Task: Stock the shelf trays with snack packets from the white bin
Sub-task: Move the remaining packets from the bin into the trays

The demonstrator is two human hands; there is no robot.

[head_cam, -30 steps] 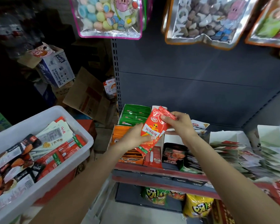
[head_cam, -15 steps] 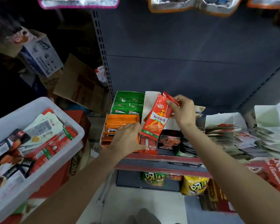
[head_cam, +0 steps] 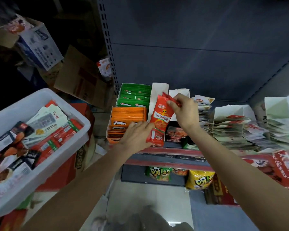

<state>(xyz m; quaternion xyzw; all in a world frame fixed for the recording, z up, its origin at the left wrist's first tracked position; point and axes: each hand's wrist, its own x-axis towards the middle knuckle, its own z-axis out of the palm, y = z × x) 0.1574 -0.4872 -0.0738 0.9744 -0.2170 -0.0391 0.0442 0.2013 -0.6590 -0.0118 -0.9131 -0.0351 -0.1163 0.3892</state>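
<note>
**Red packet held upright over its shelf tray**

My right hand pinches the top edge of a red snack packet, thumb and fingers curled round the crimped end, so the packet stands nearly upright and leans a little to the left. Its lower end sits at the front of a narrow white-walled tray on the shelf, where other red packets already lie. My left hand is at that same spot, fingers fairly straight and close together, resting against the lower left side of the packet and the front of the tray; I cannot tell whether the thumb is gripping anything.

Just left of that slot is the tray of orange packets, and behind it the tray of green packets, both full and standing in rows. Right of the red slot a dark packet box sits at the shelf front, and farther right there are white cardboard trays with loose stacks of pale packets.

The white bin is at my left, well apart from the shelf, resting on a red carton. It holds a jumble of red, white and black packets. On the lower shelf, green and yellow snack bags stand upright.
</note>
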